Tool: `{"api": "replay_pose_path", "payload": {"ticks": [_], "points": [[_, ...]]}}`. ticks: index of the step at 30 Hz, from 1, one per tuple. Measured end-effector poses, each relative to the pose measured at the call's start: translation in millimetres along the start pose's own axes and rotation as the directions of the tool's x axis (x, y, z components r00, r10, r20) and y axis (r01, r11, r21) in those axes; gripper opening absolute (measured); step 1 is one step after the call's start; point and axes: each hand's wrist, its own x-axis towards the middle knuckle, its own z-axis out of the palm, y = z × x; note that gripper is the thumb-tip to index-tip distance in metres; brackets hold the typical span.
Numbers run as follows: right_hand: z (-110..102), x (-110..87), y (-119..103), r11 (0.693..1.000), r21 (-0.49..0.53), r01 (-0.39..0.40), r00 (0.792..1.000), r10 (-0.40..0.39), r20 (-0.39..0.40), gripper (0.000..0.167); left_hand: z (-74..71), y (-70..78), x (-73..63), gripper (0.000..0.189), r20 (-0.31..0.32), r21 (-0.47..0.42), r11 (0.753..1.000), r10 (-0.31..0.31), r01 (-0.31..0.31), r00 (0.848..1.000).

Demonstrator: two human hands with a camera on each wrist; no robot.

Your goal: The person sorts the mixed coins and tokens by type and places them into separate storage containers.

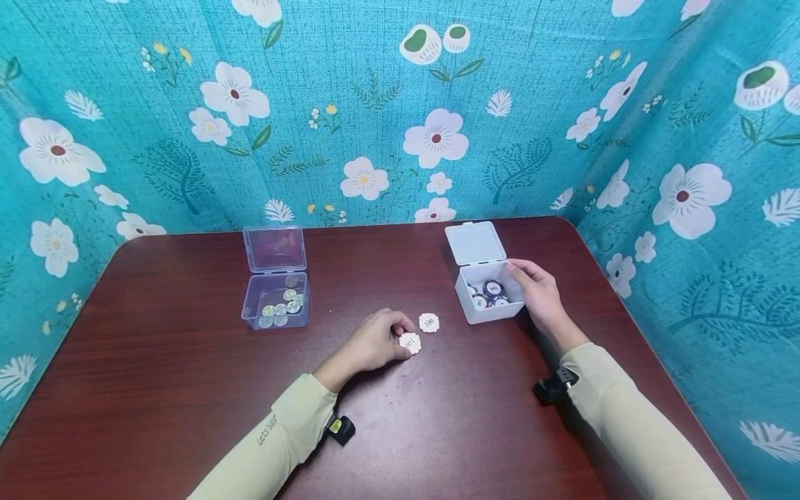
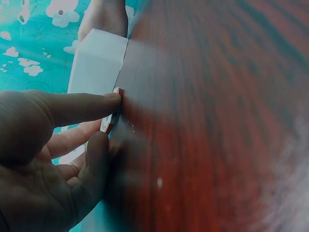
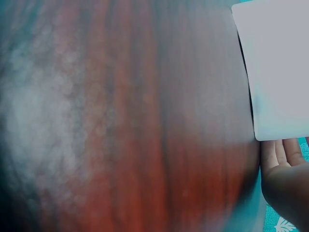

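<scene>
My left hand (image 1: 378, 340) pinches a white poker chip (image 1: 410, 343) marked 100 between thumb and fingers, low over the table. A second white 100 chip (image 1: 429, 322) lies just beyond it. In the left wrist view, a chip edge (image 2: 106, 123) shows between the fingers. The right hand (image 1: 540, 295) holds the right wall of a white plastic box (image 1: 489, 314), its thumb over the rim. The box lid (image 1: 476, 243) is tipped back, and several dark and light chips (image 1: 493, 288) lie inside. From the right wrist, the box side (image 3: 277, 72) hides part of the fingers.
A clear purplish box (image 1: 275, 321) with several shiny coins (image 1: 280, 310) stands at the left, its lid (image 1: 275, 248) raised. Both boxes rest on a dark red wooden table (image 1: 156, 389). A blue flowered curtain (image 1: 312, 125) hangs along the back edge.
</scene>
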Motion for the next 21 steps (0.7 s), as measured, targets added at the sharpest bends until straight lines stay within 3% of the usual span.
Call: {"api": "replay_pose_path", "payload": {"ticks": [21], "points": [[-1.2,2.7,2.7,1.000,0.007,-0.023,1.000,0.023,0.006,0.045,0.1,0.6,-6.4,0.037,-0.023,-0.028,0.999,0.017,-0.018,1.000]]}}
